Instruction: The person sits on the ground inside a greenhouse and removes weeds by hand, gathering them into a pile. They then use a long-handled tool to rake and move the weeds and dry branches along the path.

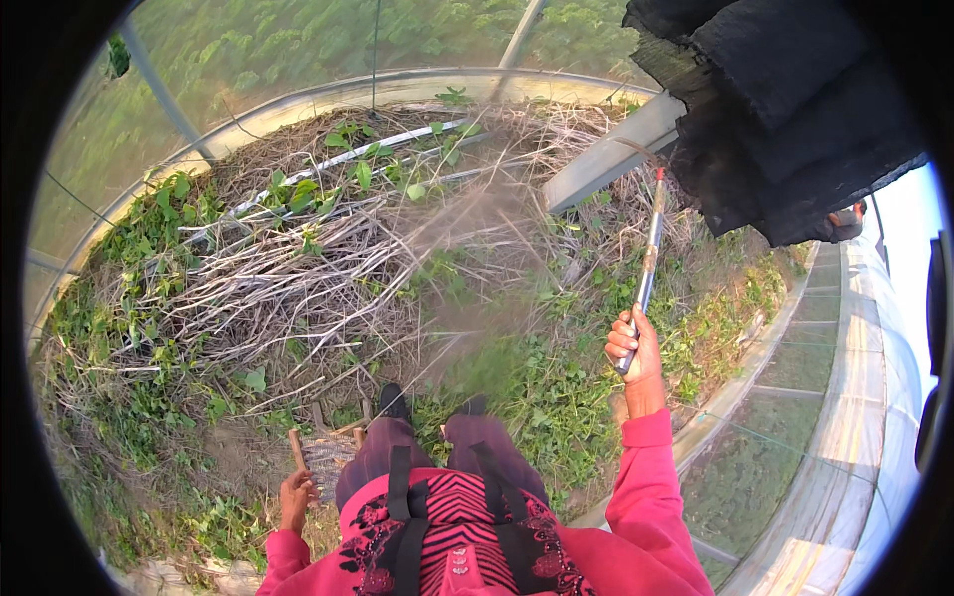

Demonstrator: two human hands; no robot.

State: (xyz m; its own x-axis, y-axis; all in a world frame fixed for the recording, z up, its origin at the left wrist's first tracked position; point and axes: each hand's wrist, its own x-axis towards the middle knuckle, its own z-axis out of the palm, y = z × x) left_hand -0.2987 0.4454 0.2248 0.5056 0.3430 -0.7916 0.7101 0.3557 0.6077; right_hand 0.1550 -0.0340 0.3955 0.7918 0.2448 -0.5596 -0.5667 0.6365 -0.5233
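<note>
My right hand (636, 346) is raised at the right and grips the lower end of a metal tube handle. The handle belongs to a sickle (651, 246), with red wrapping near its top. Its thin curved blade crosses in front of a pale post. Low on the left, my left hand (297, 493) closes around a wooden bar of a small stool (332, 458) with a woven seat. Part of that stool is hidden behind my leg. Dry stalks (291, 276) lie heaped on the ground before me.
A pale post (615, 153) slants up at the right, with black sheeting (775, 112) hanging over it. Clear plastic walling (775, 387) curves around the right side. Green vines (536, 395) spread across the ground. A white pole (350, 156) lies over the heap. At the far right edge, another person (846, 222) is partly visible.
</note>
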